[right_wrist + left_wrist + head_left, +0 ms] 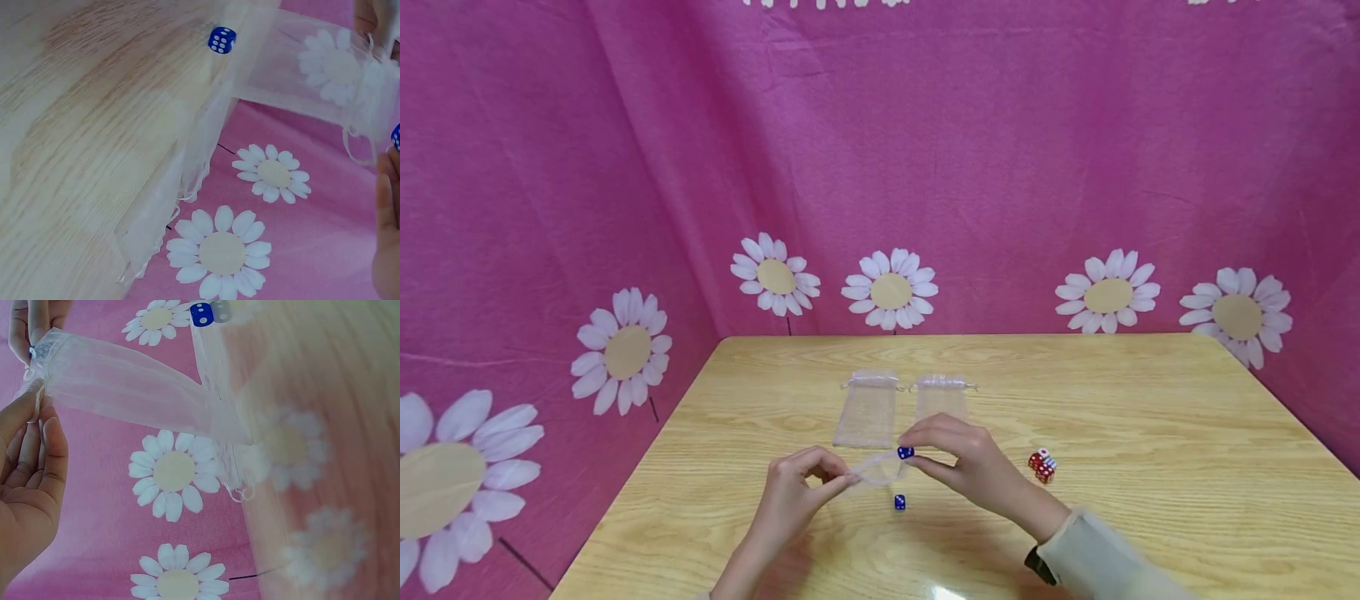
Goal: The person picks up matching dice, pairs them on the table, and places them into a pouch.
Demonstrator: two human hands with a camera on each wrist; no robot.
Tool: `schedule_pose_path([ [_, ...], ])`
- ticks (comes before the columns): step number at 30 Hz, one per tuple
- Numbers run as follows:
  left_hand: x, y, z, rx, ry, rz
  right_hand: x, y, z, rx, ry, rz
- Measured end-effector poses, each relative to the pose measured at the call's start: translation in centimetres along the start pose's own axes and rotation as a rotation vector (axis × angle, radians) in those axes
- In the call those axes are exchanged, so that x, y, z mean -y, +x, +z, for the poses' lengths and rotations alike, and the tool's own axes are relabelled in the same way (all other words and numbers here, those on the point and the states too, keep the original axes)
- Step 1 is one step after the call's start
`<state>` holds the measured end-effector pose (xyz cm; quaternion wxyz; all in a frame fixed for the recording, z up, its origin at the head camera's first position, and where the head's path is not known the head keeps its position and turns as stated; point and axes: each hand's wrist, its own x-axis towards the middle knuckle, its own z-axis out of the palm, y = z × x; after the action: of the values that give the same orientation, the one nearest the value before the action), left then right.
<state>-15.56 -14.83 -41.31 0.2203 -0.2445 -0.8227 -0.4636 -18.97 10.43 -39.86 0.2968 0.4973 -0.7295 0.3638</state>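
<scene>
Pinching the sheer white drawstring pouch by its rim in the left hand, and a blue, white-spotted cubic die in the right hand, at the pouch's mouth. Best to stretch that opening wide and release gently, well inside.

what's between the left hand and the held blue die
The mouth of a sheer bag, as the head view shows; the left hand pinches its edge.
</scene>
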Motion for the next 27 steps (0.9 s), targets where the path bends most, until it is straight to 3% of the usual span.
schedule_pose_path([
  [10,-0.18,0.08,0.21,0.015,-0.017,0.029,0.05,0.37,0.61,0.045,-0.092,-0.119],
  [19,-0.41,0.19,0.33,0.023,-0.004,0.021,0.07,0.52,0.75,0.047,-0.107,-0.142],
  [27,-0.30,0.24,0.38,0.029,-0.011,-0.013,0.09,0.10,0.69,0.056,-0.088,-0.104],
])
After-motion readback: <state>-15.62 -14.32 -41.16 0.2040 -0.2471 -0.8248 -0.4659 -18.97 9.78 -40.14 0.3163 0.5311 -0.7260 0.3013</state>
